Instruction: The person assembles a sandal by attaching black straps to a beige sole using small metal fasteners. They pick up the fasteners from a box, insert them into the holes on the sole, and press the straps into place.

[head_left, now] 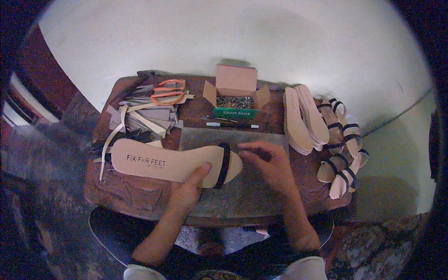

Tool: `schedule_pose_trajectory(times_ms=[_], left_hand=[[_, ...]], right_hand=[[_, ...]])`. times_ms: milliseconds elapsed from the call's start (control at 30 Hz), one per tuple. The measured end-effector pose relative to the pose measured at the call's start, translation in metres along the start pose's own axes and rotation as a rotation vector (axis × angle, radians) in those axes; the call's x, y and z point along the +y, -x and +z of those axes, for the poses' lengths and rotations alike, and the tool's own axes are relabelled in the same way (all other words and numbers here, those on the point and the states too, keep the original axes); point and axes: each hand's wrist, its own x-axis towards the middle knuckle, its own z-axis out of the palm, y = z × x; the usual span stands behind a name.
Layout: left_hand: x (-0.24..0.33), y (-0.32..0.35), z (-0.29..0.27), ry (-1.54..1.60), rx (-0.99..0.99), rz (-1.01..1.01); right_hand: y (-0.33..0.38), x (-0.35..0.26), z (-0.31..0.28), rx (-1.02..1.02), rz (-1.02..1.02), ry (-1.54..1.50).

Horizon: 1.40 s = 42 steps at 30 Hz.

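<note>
The insole (pixel 172 163) lies flat near the front edge of the surface (pixel 140 196), toe end pointing right, with a black strap (pixel 224 164) looped across that toe end. The left hand (pixel 189 189) pins the insole from the front edge, thumb pressed on top just beside the strap, fingers curled under or behind it. The right hand (pixel 270 163) sits at the toe, its fingers (pixel 247 150) bent and pinched in at the strap's far end, touching it.

If you ask me, the trick here is keeping that left thumb planted so the insole doesn't slide while the right hand tugs the strap square across the toe. Pull it evenly, or it'll probably sit crooked.

Right behind it there's a grey slab (pixel 233 137), then a pen (pixel 232 124) and an open box of nails (pixel 235 95) at the back edge. Orange scissors (pixel 169 92) and a pile of scraps (pixel 144 116) fill the back left corner. A stack of soles (pixel 303 119) and finished sandals (pixel 343 154) sit along the right edge.
</note>
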Motion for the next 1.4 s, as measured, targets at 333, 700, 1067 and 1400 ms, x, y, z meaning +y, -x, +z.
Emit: schedule_pose_trajectory(times_ms=[333, 700, 1067, 1400], left_hand=[[-0.001, 0.001, 0.0, -0.093, -0.056, -0.06], [0.002, 0.007, 0.005, -0.223, -0.081, 0.04], [0.008, 0.014, 0.013, -0.406, -0.011, 0.083], [0.016, 0.021, 0.022, -0.485, -0.006, 0.101]], right_hand=[[-0.001, 0.007, 0.015, -0.006, -0.174, -0.069], [0.001, 0.009, 0.021, -0.014, -0.03, -0.195], [0.0, 0.024, 0.027, -0.037, -0.109, -0.345], [-0.002, 0.029, 0.028, -0.03, -0.034, -0.355]])
